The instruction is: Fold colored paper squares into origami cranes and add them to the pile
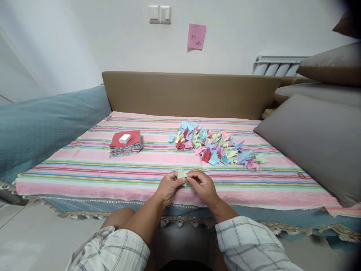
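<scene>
A small piece of pale green folded paper (182,174) is held up between both hands, over the front part of the striped cloth. My left hand (168,187) grips its left side between thumb and fingers. From the right, my right hand (203,186) pinches its edge with thumb and forefinger. Beyond the hands lies a heap of folded paper cranes (214,146) in pink, blue, yellow, green, purple and red. Farther left sits a stack of square paper sheets (126,149) with a red sheet on top, and a small white block (125,139) rests on it.
A pink striped cloth (84,169) covers the sofa seat, whose brown backrest (183,94) stands against the wall. Grey cushions (318,135) pile up at the right. A blue covered armrest (53,120) bounds the left. Near the cushions lies a small brownish object (301,175).
</scene>
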### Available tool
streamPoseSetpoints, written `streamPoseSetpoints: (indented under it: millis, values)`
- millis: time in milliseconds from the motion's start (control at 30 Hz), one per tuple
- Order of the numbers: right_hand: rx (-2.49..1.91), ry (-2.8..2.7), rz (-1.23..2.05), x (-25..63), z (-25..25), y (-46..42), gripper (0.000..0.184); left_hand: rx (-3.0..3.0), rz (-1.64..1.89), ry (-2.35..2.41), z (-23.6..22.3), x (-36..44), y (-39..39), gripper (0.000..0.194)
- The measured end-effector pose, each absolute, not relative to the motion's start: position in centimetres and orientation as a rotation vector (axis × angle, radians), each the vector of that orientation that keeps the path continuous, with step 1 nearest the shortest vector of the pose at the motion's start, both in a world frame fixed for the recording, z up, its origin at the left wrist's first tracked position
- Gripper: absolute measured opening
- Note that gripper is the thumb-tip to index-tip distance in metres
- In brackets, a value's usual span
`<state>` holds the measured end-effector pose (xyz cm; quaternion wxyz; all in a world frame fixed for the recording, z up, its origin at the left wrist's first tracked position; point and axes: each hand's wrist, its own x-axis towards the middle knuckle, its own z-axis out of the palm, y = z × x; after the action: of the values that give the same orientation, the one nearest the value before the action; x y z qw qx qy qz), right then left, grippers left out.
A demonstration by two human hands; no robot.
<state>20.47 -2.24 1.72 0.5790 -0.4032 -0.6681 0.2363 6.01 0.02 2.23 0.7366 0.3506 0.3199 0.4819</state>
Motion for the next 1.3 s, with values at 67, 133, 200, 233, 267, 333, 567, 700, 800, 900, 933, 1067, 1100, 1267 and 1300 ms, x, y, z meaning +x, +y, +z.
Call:
streamPoseSetpoints:
  millis: [67,133,200,233,267,333,567,700,800,900,933,1067,1100,1267,1300]
  values:
    - [-0.945,-1.58,0.55,20.53,1.81,-2.24,0.007,0.77,1.062,0.702,2.21,6.01,0.04,0.033]
    - [-0.95,-1.595,0.555,20.57,1.85,-2.24,0.008,0.772,1.069,0.707,2.19,6.01,0.05,0.034]
    - [-0.951,-1.601,0.558,20.6,1.89,-2.25,0.009,0.775,1.072,0.709,2.18,5.99,0.07,0.034]
    - [-0.95,-1.603,0.558,20.62,1.91,-2.26,0.008,0.777,1.073,0.708,2.17,5.98,0.08,0.034]
    - [-0.947,-1.604,0.557,20.65,1.94,-2.26,0.008,0.78,1.071,0.706,2.17,5.97,0.09,0.035]
    - [-0.944,-1.611,0.555,20.71,2.0,-2.26,0.008,0.791,1.064,0.697,2.18,5.95,0.1,0.035]
    - [-0.969,-1.637,0.548,20.77,1.68,-2.13,0.008,0.817,1.029,0.677,2.15,5.95,0.1,0.036]
    - [-0.981,-1.652,0.506,20.75,1.59,-2.13,0.008,0.797,1.045,0.691,2.08,5.97,0.1,0.032]
    - [-0.976,-1.692,0.474,20.81,1.75,-2.17,0.008,0.787,1.055,0.707,2.02,5.99,0.11,0.032]
    - [-0.994,-1.731,0.453,20.89,1.92,-2.2,0.009,0.779,1.064,0.725,1.93,5.99,0.15,0.032]
    - [-0.999,-1.746,0.445,20.92,1.96,-2.2,0.01,0.777,1.064,0.731,1.89,5.99,0.16,0.032]
    - [-0.992,-1.797,0.428,20.97,2.02,-2.19,0.011,0.767,1.063,0.744,1.82,5.96,0.19,0.032]
    - [-0.987,-1.793,0.433,20.96,2.01,-2.18,0.011,0.762,1.063,0.744,1.84,5.95,0.19,0.032]
    - [-0.997,-1.669,0.521,20.77,1.81,-2.14,0.007,0.717,1.047,0.748,2.0,5.89,0.16,0.031]
    - [-1.007,-1.643,0.541,20.72,1.76,-2.15,0.006,0.71,1.04,0.747,1.98,5.87,0.17,0.031]
